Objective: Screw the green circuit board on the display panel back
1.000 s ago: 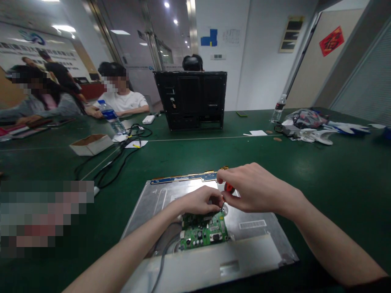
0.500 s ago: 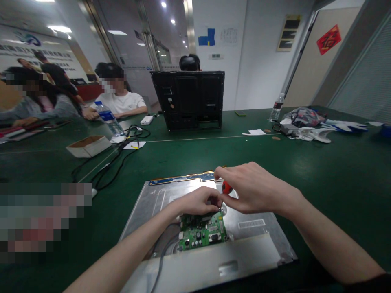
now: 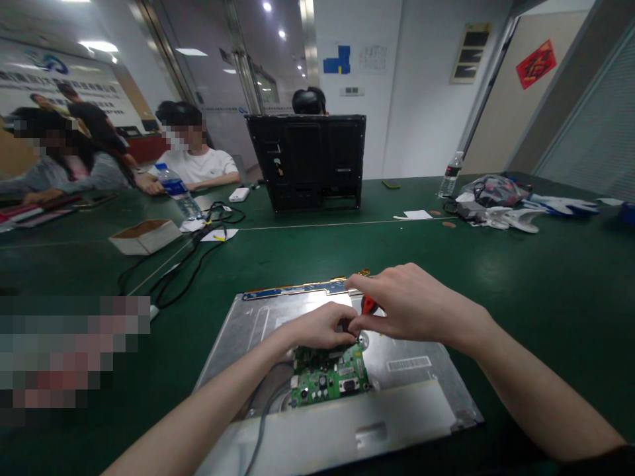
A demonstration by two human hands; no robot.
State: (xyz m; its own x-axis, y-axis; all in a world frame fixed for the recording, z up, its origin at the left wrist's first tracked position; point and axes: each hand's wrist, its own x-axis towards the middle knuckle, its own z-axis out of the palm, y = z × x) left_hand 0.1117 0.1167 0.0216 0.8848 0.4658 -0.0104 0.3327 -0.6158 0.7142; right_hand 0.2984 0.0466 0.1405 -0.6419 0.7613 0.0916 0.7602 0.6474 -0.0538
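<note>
My right hand point(image 3: 417, 304) grips a screwdriver point(image 3: 368, 305) by its red and black handle, with the shaft pointing down toward the top right corner of a green circuit board point(image 3: 330, 380). Close beside that tip, the fingers of my left hand point(image 3: 322, 325) are pinched together over the board's upper edge. What they pinch, if anything, is hidden. Under both hands lies the silver metal back of a display panel point(image 3: 233, 344), with a blue strip board point(image 3: 292, 291) along its far edge. A grey cable point(image 3: 262, 423) runs across the panel from the circuit board's left side.
A black monitor housing point(image 3: 307, 162) stands across the green table. To the left are black cables point(image 3: 191, 271), a small open box point(image 3: 145, 238) and a tilted water bottle point(image 3: 177, 192). Another bottle point(image 3: 450, 175) and gloves point(image 3: 516, 217) are at right. Several people are beyond.
My right fingers have shifted slightly around the screwdriver, and its red and black handle shows turned to a different angle. My left hand and the panel stay in place.
</note>
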